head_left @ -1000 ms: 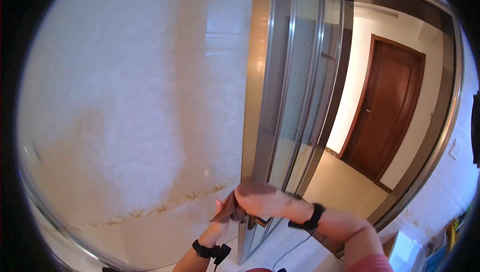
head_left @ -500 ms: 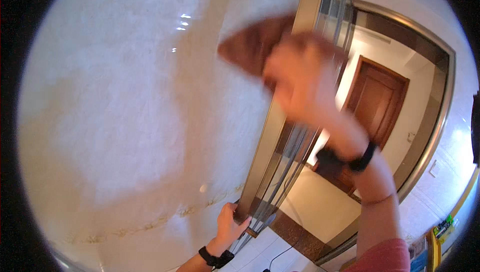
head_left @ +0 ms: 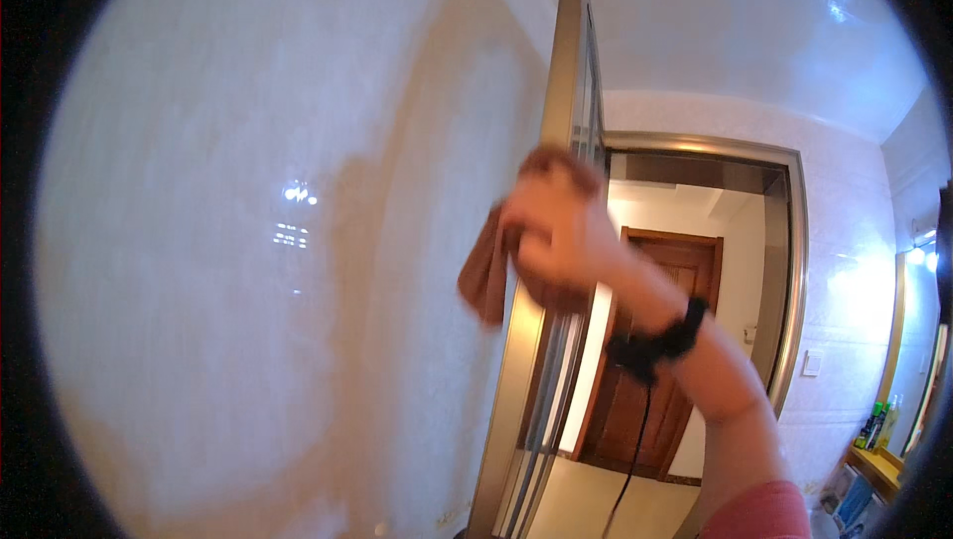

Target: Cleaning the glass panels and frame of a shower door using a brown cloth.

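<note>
**Brown cloth pressed to the edge of a metal door frame**

While the right hand (head_left: 556,236) is raised high against the upright metal door frame (head_left: 556,142), its fingers are curled and closed over a brown cloth (head_left: 486,276), holding it against the frame's edge. The cloth sits between palm and metal at about mid-height of the picture; part of it bunches above the knuckles, and a loose flap hangs down to the left of the hand, over the pale tiled wall (head_left: 248,241). That hanging flap gives the cloth its long axis, running roughly top to bottom and pointing downward, close to parallel with the frame. The frame itself stands tall and narrow, leaning slightly to the right toward its top, with glass panels just right of it.

The forearm comes up from the lower right, wearing a black wristband (head_left: 660,340) from which a thin dark cable (head_left: 630,460) drops toward the lower edge. The left hand is out of view.

Beyond the frame lies a doorway with a metal surround (head_left: 794,271), and through it a brown wooden door (head_left: 685,340). At the far right, small bottles (head_left: 874,425) stand on a yellowish shelf.
</note>
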The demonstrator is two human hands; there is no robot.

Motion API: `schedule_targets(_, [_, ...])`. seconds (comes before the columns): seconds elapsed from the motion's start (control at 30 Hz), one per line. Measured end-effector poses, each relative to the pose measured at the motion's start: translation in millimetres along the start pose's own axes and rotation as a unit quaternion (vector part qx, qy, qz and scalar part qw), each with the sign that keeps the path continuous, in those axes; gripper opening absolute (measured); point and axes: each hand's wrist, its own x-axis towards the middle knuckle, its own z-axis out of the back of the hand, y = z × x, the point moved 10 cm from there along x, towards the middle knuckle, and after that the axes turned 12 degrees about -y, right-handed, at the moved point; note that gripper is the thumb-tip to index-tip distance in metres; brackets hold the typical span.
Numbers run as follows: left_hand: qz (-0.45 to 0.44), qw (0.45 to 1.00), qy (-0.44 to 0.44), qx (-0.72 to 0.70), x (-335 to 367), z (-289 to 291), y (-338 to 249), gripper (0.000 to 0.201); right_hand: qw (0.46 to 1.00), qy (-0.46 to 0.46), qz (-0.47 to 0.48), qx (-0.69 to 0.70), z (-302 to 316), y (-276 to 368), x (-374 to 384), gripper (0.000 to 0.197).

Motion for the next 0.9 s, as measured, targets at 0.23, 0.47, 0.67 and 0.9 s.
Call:
schedule_targets(0.23, [-0.040, 0.999, 0.005, -0.026, -11.5, -15.8, 14.6, 0.040, 0.980, 0.008, 0.054, -0.191, 34.8, -192.0, 161.6, 0.034])
schedule_targets(0.47, [-0.004, 0.999, 0.015, 0.030, -6.3, -6.0, 18.0, 0.037, 0.984, -0.078, 0.004, -0.158, 13.4, -142.0, 119.1, 0.031])
schedule_targets(0.67, [0.046, 0.993, 0.030, 0.102, 4.7, 26.8, 68.2, 0.050, 0.991, -0.046, -0.005, 0.125, -32.4, 45.3, -14.4, 0.019])
schedule_targets(0.9, [0.031, 0.999, -0.004, 0.026, 37.1, 43.7, 68.8, 0.059, 0.935, -0.036, 0.110, 0.336, -60.5, 219.5, -161.8, 0.031])
